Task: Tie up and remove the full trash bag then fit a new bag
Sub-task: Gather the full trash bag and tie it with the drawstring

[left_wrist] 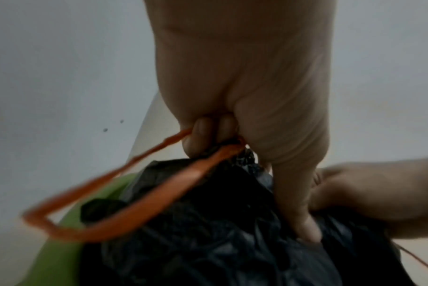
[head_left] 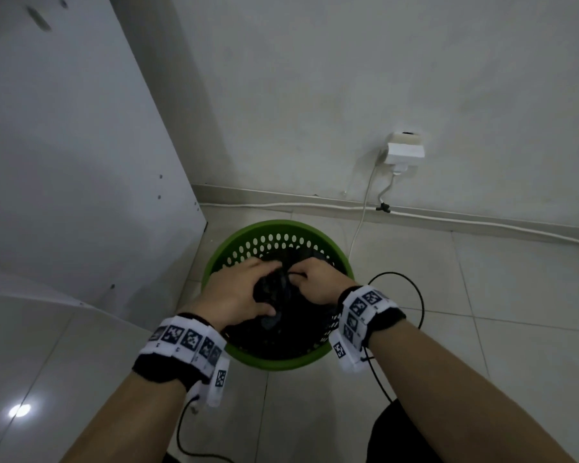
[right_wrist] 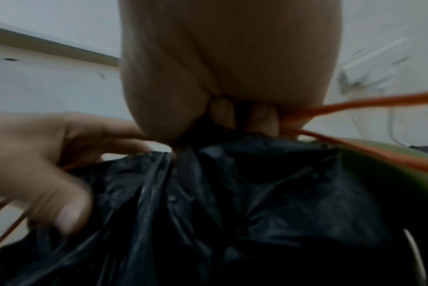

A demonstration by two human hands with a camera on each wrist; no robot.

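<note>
A black trash bag [head_left: 274, 329] fills the green perforated bin [head_left: 274, 360] on the tiled floor. Both hands meet over its gathered top. My left hand [head_left: 238, 292] grips the bunched neck and an orange drawstring loop [left_wrist: 125, 195], its curled fingers [left_wrist: 200, 139] closed round the string and its thumb pressing into the plastic. My right hand [head_left: 315, 282] grips the other orange drawstring [right_wrist: 369, 102] and the bag's neck [right_wrist: 196, 141], fingers curled. In the head view the strings are hidden under the hands.
A white cabinet panel [head_left: 81, 162] stands close on the left of the bin. A wall socket with a plug [head_left: 403, 150] and white cables sits behind on the right. A black cable [head_left: 411, 295] loops on the floor by my right wrist.
</note>
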